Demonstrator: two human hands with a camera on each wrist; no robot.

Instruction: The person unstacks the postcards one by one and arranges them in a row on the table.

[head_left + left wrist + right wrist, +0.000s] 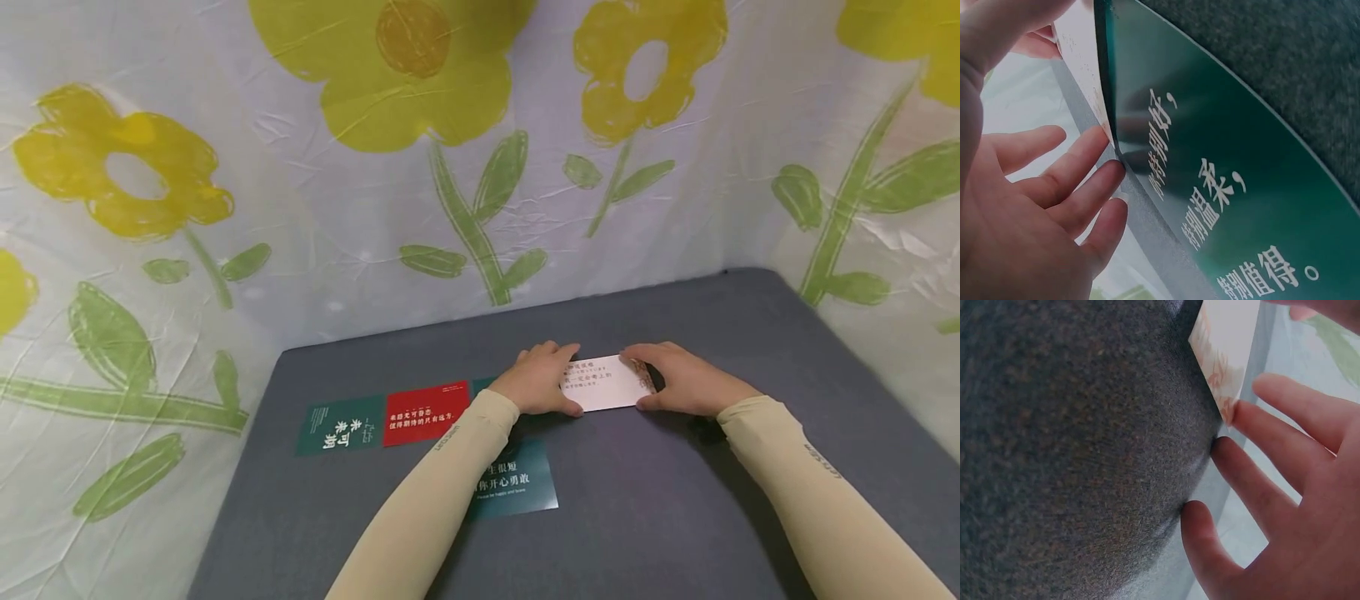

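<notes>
White card [607, 392], a thin rectangle with small lettering and a reddish-brown pattern at its right end, is on the table between both hands. Nearest are two close-fitting cream sleeves [832, 492], finely wrinkled at the cuffs. Under the left one lies a partly covered lower green card [536, 487]. Past it, a sideways-lettered green card [341, 425] meets a flat red card [427, 412]; next comes a glossy green card [1210, 125], mostly hidden by the left hand [536, 379] in the head view. That hand pinches the white card's left end between thumb and finger; the right hand [686, 379] does likewise at the right end. Dark grey table [630, 500], flecked like woven cloth, runs back to a creased white backdrop [315, 250] with rounded yellow flowers [412, 92].
</notes>
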